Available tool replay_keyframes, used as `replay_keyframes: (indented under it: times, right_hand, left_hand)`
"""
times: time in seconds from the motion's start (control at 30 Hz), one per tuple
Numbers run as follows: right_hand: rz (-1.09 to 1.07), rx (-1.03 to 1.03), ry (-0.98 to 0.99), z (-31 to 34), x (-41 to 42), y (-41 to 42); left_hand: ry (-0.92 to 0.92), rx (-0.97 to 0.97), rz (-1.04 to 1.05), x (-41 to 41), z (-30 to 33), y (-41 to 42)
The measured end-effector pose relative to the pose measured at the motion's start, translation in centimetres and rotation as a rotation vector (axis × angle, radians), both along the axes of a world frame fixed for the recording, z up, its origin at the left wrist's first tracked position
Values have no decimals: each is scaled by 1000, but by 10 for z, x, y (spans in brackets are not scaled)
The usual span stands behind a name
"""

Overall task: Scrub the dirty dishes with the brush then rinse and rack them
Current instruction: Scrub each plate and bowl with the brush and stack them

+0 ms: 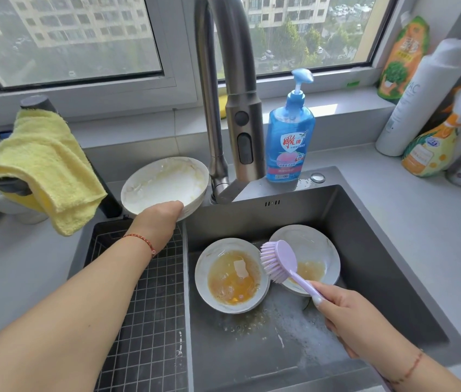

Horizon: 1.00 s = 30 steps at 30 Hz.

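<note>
our left hand (164,219) grips a smeared plate (164,185) at the sink (365,222) rim; right hand (348,315) clamps the brush (280,261) over two bowls (232,275) of orange residue.

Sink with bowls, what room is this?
Most likely a home kitchen: a sink holds dirty bowls, a tall faucet arches over it, and a dish soap bottle stands beside it.

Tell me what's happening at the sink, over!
Left hand grips smeared plate by its near rim, above the rack. Right hand holds brush over two dirty bowls in sink. Nothing in the way.
</note>
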State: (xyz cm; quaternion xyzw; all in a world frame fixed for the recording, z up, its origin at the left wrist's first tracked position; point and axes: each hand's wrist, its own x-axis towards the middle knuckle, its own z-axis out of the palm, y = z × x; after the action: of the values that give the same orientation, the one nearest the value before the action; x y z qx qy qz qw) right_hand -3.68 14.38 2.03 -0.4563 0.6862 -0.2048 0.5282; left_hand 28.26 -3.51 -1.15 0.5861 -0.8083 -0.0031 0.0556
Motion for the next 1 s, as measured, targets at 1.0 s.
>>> replay_keyframes:
  times: [1.0]
  right_hand:
    - [-10,31,-13,-25,-35,-6]
  left_hand:
    - [1615,810,1394,-125,-162,108]
